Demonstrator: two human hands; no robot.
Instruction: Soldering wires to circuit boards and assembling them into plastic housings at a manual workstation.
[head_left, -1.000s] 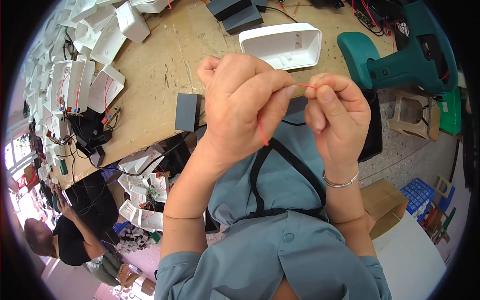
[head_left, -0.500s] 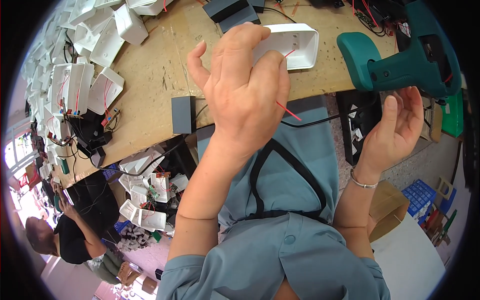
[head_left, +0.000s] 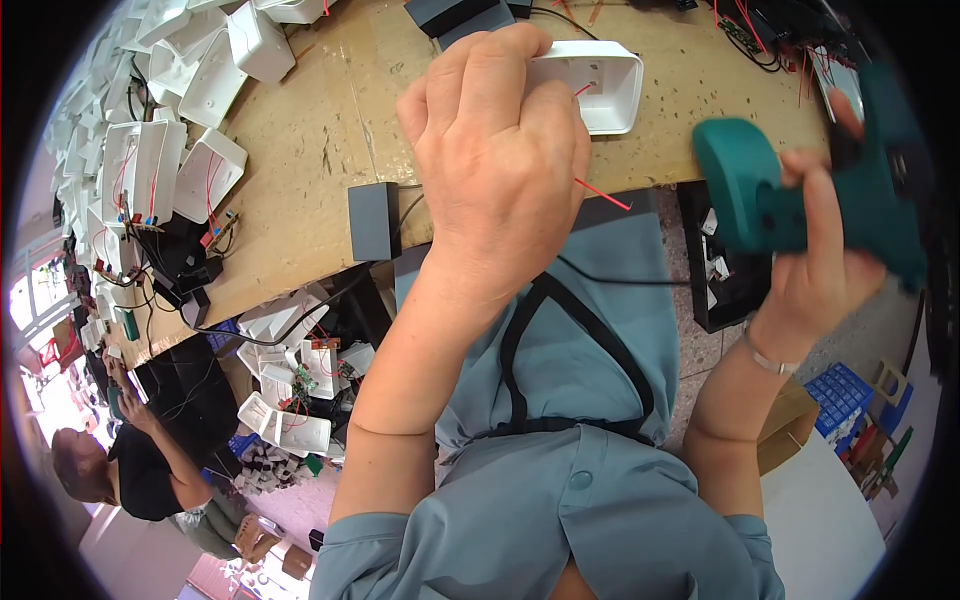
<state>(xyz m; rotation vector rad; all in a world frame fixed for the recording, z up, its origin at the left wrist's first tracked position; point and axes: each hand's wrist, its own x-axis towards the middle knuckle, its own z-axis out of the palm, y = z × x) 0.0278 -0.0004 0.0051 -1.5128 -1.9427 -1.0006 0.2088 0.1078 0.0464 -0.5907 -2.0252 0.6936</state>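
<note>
My left hand [head_left: 500, 145] is closed over the left end of a white plastic box [head_left: 622, 95], its fingers curled and hiding that end. A thin red wire [head_left: 604, 194] sticks out below the thumb side, and a short red bit shows inside the box. At the right, my right hand [head_left: 815, 235] is wrapped about the handle of a green power drill [head_left: 735, 165]. The drill is smeared by motion and held off the table, its wide base toward the left. A black block [head_left: 375, 222] with a cable lies left of my left wrist.
White boxes [head_left: 215, 85] pile up at the left of the wooden table [head_left: 300, 130], some with red wires. Dark blocks [head_left: 470, 20] lie at the far edge. A black tray [head_left: 708, 270] sits below the table edge. Another person [head_left: 150, 450] works at lower left.
My right hand was open below the drill; it has now taken hold of the handle, and the drill has shifted down and right. The left hand and box moved slightly right.
</note>
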